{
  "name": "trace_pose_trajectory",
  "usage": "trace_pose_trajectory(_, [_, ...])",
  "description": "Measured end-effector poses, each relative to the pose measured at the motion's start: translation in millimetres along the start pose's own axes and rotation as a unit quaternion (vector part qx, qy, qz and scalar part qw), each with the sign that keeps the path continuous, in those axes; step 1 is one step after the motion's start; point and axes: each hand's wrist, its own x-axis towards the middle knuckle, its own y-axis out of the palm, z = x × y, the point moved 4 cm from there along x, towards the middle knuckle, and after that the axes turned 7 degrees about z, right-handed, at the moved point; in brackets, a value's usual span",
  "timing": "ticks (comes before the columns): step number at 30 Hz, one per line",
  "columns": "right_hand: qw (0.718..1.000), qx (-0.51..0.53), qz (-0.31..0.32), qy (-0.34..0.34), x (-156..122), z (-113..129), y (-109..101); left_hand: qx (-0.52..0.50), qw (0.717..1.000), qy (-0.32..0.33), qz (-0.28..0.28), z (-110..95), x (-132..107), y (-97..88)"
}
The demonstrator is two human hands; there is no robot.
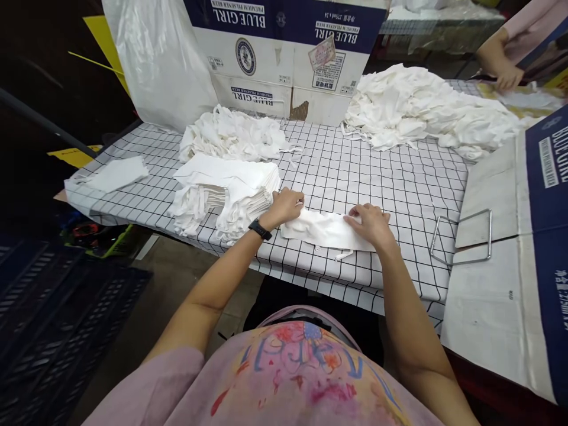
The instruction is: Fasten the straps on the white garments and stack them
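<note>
landmark: the folded white cloth piece [326, 231], lying flat near the front edge of the table [399, 183] with its checked cover; every place below is told from it.
left hand [286, 207]: rests on the cloth's left end, fingers curled down and pinching or pressing that end; how tightly, i cannot tell. a black watch [260, 229] sits on the wrist.
right hand [370, 223]: lies on the cloth's right end, fingers nearly flat and spread a little, pressing rather than gripping.
cloth state: stretched between the two hands, a thin tie or string trailing off its near edge.
neat stack [231, 189]: just left of the cloth, folded white pieces piled square, touching or nearly touching the left hand.
loose heaps: one tangle [233, 136] behind the stack, a larger mound [426, 112] well beyond the cloth to the right.
behind: a printed cardboard box [284, 53] and a clear plastic bag [160, 59], far side of the table.
right of cloth: a bent wire frame [464, 236] on flattened cardboard [492, 284].
another person: a hand [508, 77] at the far right corner, well apart.
doing it well, as i judge: keep both ends pinned evenly, smooth outward so no crease stays, tuck the trailing string in, and match edges to the stack's.
</note>
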Motion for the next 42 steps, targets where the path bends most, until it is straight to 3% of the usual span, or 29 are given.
trace_pose_trajectory(4, [1.0,0.019,0.018,0.015,-9,-23,-7,-0.149,0.983,0.053,-0.095,3,-10,-22.1])
trace_pose_trajectory(7, [0.999,0.037,0.01,0.005,-14,-24,-13,-0.27,0.95,0.119,-0.099,3,-18,-39.1])
trace_pose_trajectory(11, [0.985,0.13,0.021,-0.11,-16,14,-19,-0.369,0.905,0.209,-0.035,-7,-26,-53.5])
trace_pose_trajectory(14, [0.936,0.264,0.048,-0.229,-14,58,-24,-0.386,0.885,0.261,-0.007,-22,-31,-58.0])
trace_pose_trajectory(16, [0.903,0.337,0.069,-0.257,-12,77,-27,-0.381,0.881,0.281,0.006,-30,-34,-59.7])
trace_pose_trajectory(19, [0.875,0.411,0.087,-0.239,-12,87,-35,-0.362,0.886,0.289,0.009,-37,-39,-65.4])
trace_pose_trajectory(24, [0.866,0.459,0.068,-0.184,-26,83,-70,-0.345,0.891,0.29,0.057,-43,-45,-81.3])
trace_pose_trajectory(28, [0.88,0.434,0.064,-0.183,-34,80,-99,-0.334,0.887,0.311,0.065,-50,-49,-105.2])
trace_pose_trajectory(31, [0.891,0.417,0.069,-0.164,-35,63,-109,-0.352,0.881,0.31,0.058,-46,-53,-128.7])
trace_pose_trajectory(34, [0.892,0.43,0.03,-0.137,-35,38,-117,-0.365,0.883,0.294,0.025,-35,-58,-151.8])
trace_pose_trajectory(37, [0.875,0.468,-0.044,-0.115,-37,18,-128,-0.366,0.889,0.274,-0.01,-22,-63,-168.1])
trace_pose_trajectory(42, [0.824,0.544,-0.138,-0.082,-36,4,-140,-0.377,0.887,0.267,-0.012,-12,-64,-176.8])
